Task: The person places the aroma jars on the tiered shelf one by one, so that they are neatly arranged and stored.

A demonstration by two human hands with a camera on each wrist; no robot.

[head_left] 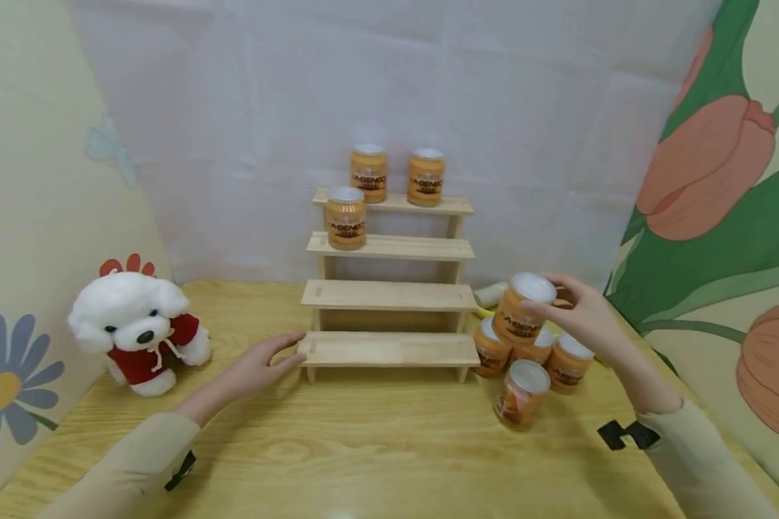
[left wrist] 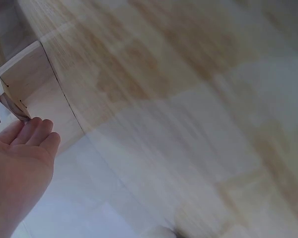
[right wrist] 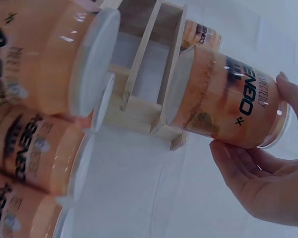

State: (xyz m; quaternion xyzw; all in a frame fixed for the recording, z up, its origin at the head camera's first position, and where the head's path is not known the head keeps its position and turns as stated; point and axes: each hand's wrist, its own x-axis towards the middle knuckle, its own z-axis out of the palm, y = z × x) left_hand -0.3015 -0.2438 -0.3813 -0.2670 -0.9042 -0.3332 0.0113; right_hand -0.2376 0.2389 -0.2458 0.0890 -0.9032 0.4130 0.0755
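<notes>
My right hand [head_left: 584, 310] grips an orange-labelled jar [head_left: 519, 317] with a pale lid near its top, holding it above several similar jars at the right of the shelf. In the right wrist view the thumb and fingers span the held jar [right wrist: 233, 99] near one end. My left hand [head_left: 260, 367] holds the left end of the lowest step of a wooden stepped shelf [head_left: 389, 349]. The left wrist view has the fingers [left wrist: 37, 131] under the board's end and the thumb above, partly cut off. Two jars [head_left: 368, 173] stand on the top step; another jar [head_left: 346, 220] stands on the left of the step below.
One jar [head_left: 522, 395] stands on the wooden table [head_left: 376, 447] in front of the other jars [head_left: 568, 362]. A white plush dog [head_left: 136, 324] in red sits at the left. Behind the shelf hangs a white cloth [head_left: 285, 108]. A pale object [head_left: 490, 295] lies partly hidden behind the jars.
</notes>
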